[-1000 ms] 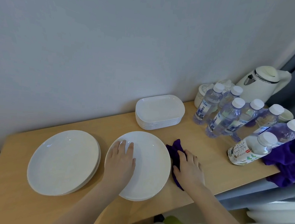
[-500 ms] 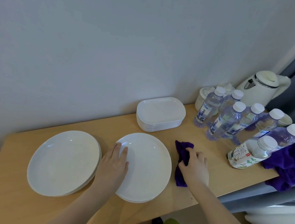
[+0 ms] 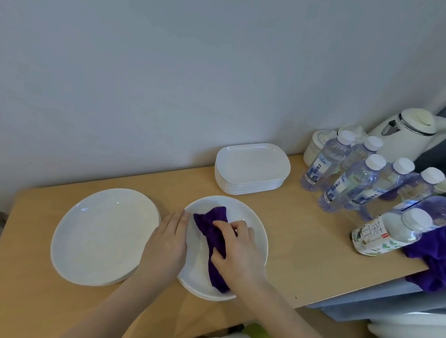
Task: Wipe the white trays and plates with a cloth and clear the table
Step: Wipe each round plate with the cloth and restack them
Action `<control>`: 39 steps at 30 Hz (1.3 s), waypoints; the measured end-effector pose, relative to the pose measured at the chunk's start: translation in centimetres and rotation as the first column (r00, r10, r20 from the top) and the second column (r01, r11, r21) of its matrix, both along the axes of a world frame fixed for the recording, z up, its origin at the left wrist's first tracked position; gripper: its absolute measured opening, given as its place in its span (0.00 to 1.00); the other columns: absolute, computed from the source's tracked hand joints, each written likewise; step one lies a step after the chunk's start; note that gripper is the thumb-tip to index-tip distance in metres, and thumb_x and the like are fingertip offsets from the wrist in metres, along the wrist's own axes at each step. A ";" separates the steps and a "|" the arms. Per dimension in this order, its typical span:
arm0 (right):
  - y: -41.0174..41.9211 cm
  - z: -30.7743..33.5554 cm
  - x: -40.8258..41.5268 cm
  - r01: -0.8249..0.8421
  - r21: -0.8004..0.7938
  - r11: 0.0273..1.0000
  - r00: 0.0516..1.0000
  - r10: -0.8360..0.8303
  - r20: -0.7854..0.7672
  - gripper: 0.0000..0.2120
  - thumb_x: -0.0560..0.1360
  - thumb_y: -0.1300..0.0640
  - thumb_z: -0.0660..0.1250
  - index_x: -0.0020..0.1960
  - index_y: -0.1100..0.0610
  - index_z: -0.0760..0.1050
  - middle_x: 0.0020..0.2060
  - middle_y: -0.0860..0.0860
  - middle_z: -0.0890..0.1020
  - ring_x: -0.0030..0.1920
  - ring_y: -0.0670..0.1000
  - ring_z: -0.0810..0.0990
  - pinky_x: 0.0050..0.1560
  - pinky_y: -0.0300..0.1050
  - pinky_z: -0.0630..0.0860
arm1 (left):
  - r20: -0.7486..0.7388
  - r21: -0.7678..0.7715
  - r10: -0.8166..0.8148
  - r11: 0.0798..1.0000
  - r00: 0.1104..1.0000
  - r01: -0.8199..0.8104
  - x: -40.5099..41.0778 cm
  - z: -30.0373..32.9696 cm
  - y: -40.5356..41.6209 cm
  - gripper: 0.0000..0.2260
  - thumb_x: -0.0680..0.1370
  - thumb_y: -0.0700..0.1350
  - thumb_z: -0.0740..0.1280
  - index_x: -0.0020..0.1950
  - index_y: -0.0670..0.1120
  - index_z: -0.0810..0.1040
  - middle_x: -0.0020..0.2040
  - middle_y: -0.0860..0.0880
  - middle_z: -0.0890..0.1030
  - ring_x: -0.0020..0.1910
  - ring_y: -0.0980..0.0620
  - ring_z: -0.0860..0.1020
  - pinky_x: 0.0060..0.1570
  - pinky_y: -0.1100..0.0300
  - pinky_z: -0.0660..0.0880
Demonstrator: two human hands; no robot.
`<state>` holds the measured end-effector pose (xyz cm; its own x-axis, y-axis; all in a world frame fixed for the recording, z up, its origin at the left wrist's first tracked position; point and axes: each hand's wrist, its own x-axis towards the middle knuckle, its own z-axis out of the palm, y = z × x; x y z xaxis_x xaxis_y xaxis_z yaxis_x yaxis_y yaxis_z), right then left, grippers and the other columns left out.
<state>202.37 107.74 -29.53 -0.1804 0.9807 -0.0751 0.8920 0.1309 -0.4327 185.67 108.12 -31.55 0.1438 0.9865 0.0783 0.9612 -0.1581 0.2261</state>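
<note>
Two hands work on the near plate (image 3: 254,225): the right hand (image 3: 238,253), which half a second ago lay on the table (image 3: 303,256) beside it, now presses the purple cloth (image 3: 212,230) onto its middle with fingers curled over the cloth, while the left hand (image 3: 168,241) lies flat with straight fingers on its left rim. A second plate stack (image 3: 102,235) sits just left. Behind stands one stack of trays (image 3: 251,168); to the right, seven bottles (image 3: 350,182), a kettle (image 3: 408,136) and another purple cloth (image 3: 440,258).
</note>
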 end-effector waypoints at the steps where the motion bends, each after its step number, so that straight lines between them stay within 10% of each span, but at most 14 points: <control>1: -0.3 -0.6 -0.4 -0.007 -0.026 1.000 0.999 0.008 0.037 0.24 0.76 0.51 0.60 0.71 0.44 0.60 0.61 0.49 0.65 0.58 0.51 0.66 0.51 0.42 0.72 | 0.002 -0.023 0.001 1.000 1.000 -0.001 -0.2 -0.2 0.0 0.25 0.73 0.35 0.71 0.69 0.36 0.70 0.66 0.39 0.74 0.64 0.39 0.74 0.61 0.48 0.73; 13: 1.8 -1.9 1.2 0.163 0.246 0.956 0.972 -0.198 0.125 0.26 0.63 0.67 0.74 0.61 0.59 0.76 0.57 0.58 0.78 0.53 0.63 0.76 0.50 0.57 0.78 | 0.137 -0.051 0.025 0.999 0.990 -0.018 -0.9 -0.7 -0.4 0.30 0.64 0.31 0.76 0.65 0.36 0.74 0.65 0.39 0.75 0.61 0.39 0.77 0.55 0.47 0.76; 18: 4.0 -2.5 -1.1 0.029 0.115 0.993 0.993 -0.041 0.107 0.26 0.75 0.60 0.61 0.71 0.50 0.63 0.71 0.47 0.65 0.71 0.52 0.60 0.71 0.51 0.59 | 0.341 -0.058 0.091 0.995 0.936 -0.076 -1.2 -0.9 -0.1 0.19 0.81 0.43 0.58 0.72 0.48 0.65 0.70 0.51 0.71 0.66 0.53 0.71 0.63 0.63 0.65; 28: 3.2 -2.3 -2.9 -0.237 0.108 0.966 0.968 0.225 0.108 0.17 0.77 0.46 0.55 0.62 0.47 0.72 0.65 0.42 0.72 0.68 0.47 0.66 0.63 0.50 0.65 | 0.609 -0.267 0.244 0.959 0.755 -0.095 -1.6 0.4 1.4 0.20 0.81 0.54 0.55 0.72 0.50 0.66 0.55 0.71 0.68 0.59 0.64 0.70 0.53 0.78 0.62; 31: 1.7 -2.1 -3.3 -0.349 0.052 0.936 0.933 0.342 0.109 0.19 0.77 0.44 0.50 0.59 0.47 0.74 0.62 0.41 0.74 0.67 0.47 0.66 0.64 0.50 0.62 | 0.580 -0.254 0.237 0.962 0.779 -0.103 -1.6 1.0 1.8 0.17 0.81 0.54 0.53 0.66 0.49 0.71 0.49 0.64 0.76 0.52 0.58 0.75 0.46 0.73 0.67; 39: -1.6 -1.0 -0.5 -0.415 0.085 0.906 0.905 0.401 0.139 0.14 0.75 0.42 0.57 0.49 0.46 0.78 0.52 0.39 0.79 0.59 0.45 0.75 0.59 0.46 0.69 | 0.322 -0.214 0.139 0.974 0.936 -0.071 -1.4 0.6 1.4 0.19 0.83 0.50 0.53 0.73 0.48 0.66 0.71 0.52 0.70 0.68 0.52 0.69 0.65 0.59 0.64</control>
<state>201.89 106.11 -30.57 -0.5630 0.8263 -0.0160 0.7930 0.5347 -0.2921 184.27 109.51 -30.95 0.0374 0.9950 -0.0926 0.8337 0.0200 0.5518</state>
